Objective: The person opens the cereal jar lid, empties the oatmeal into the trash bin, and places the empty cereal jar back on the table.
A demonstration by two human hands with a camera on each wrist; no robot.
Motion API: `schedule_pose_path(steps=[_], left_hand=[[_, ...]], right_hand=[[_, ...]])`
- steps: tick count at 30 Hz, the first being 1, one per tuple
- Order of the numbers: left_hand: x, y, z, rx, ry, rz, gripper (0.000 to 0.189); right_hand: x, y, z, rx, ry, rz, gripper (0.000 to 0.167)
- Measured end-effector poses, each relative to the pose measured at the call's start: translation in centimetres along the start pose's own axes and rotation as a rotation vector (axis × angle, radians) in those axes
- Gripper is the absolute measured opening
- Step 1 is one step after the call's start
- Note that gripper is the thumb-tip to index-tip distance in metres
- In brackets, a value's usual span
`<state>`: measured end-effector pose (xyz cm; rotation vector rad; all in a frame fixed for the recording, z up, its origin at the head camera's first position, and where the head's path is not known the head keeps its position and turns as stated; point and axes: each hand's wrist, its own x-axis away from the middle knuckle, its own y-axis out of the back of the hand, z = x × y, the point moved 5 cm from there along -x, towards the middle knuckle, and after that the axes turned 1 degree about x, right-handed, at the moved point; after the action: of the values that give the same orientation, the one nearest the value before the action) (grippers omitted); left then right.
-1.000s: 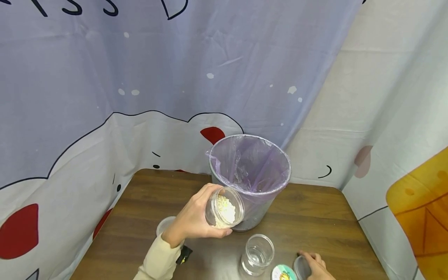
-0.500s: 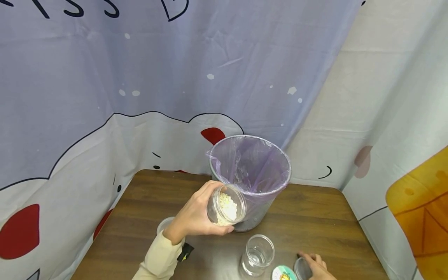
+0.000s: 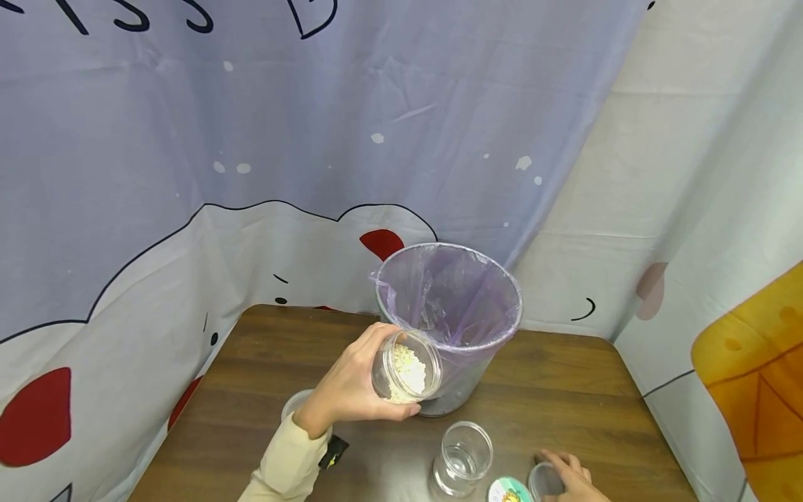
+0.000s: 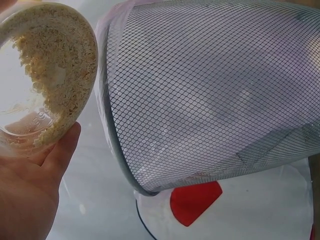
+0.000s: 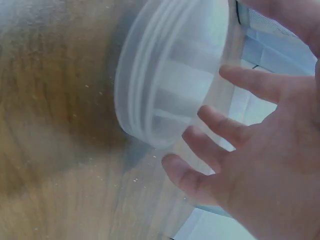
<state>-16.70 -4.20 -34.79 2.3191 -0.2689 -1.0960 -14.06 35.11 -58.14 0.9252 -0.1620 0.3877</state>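
My left hand (image 3: pixel 354 387) grips a clear plastic jar (image 3: pixel 378 380), tilted with its mouth facing the head camera. Pale, crumbly flakes (image 3: pixel 408 373) lie inside; in the left wrist view, they cling to the bottom and side of the jar (image 4: pixel 62 70). Just behind the jar stands a mesh waste bin (image 4: pixel 200 95) with a purple liner (image 3: pixel 448 293) over its rim. Low on the right, my right hand (image 3: pixel 574 477) is at a clear round lid (image 3: pixel 546 481) on the table. Its fingers spread loosely beside the lid's ridged edge (image 5: pixel 145 85) in the right wrist view.
A clear jar (image 3: pixel 463 457) stands upright before the bin, beside a green round label or lid (image 3: pixel 507 491). Another clear round piece (image 3: pixel 295 401) and a small black item (image 3: pixel 332 452) lie near my left forearm. Pale crumbs dot the wooden table (image 5: pixel 100 175). Printed curtains hang behind.
My left hand has risen slightly and shifted a little right with the tilted jar, then held nearly still. The right hand stays by the lid with only a slight shift.
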Motion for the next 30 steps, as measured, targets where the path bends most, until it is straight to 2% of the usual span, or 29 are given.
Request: schedule_pose_path(steps=[6, 17, 25, 30], left_hand=[[0.0, 0.0, 0.0, -0.001, -0.005, -0.006, 0.087], [-0.3, -0.1, 0.1, -0.01, -0.011, 0.0, 0.088], [-0.5, 0.0, 0.0, -0.007, -0.015, 0.004, 0.088], [-0.6, 0.0, 0.0, -0.006, -0.016, 0.002, 0.088]], right_hand=[[0.3, 1.0, 1.2, -0.087, -0.018, -0.056, 0.064], [-0.1, 3.1, 3.1, -0.053, 0.029, -0.244, 0.049], [-0.3, 4.3, 4.7, -0.011, 0.082, -0.346, 0.048], [-0.6, 4.8, 5.2, -0.021, 0.095, -0.361, 0.048]])
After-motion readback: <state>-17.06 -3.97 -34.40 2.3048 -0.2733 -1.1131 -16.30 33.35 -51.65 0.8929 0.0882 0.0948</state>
